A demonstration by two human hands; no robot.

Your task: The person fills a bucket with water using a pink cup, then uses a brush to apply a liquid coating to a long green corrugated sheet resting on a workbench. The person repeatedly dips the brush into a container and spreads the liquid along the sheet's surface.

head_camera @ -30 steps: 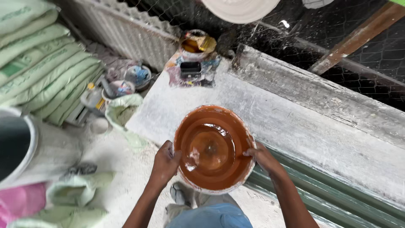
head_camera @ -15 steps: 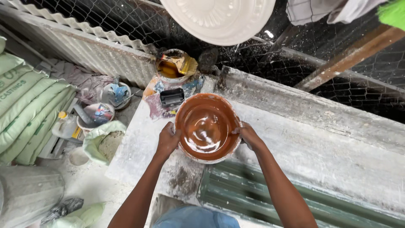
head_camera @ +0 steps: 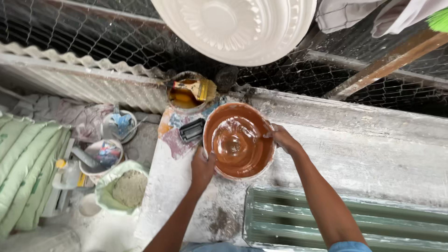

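Note:
A round brown mould [head_camera: 238, 140], glossy and ribbed inside, rests on a white dusty table [head_camera: 354, 149]. My left hand [head_camera: 201, 168] grips its near-left rim. My right hand [head_camera: 281, 139] holds its right rim. Both forearms reach in from the bottom of the view. A small black brush-like tool [head_camera: 192, 130] lies just left of the mould. Behind it stands a tub of amber liquid [head_camera: 184, 95] with a paintbrush [head_camera: 196, 88] laid across it.
A large white plaster rosette [head_camera: 238, 28] hangs above against wire mesh. A green corrugated sheet [head_camera: 345, 219] lies on the table's near side. On the floor at left: an open bag of grey powder [head_camera: 125, 186], small bowls [head_camera: 100, 156], stacked green sacks [head_camera: 23, 172].
The mould has been carried forward from the table's near edge to the far left corner beside the tub. Both hands stay on its rim.

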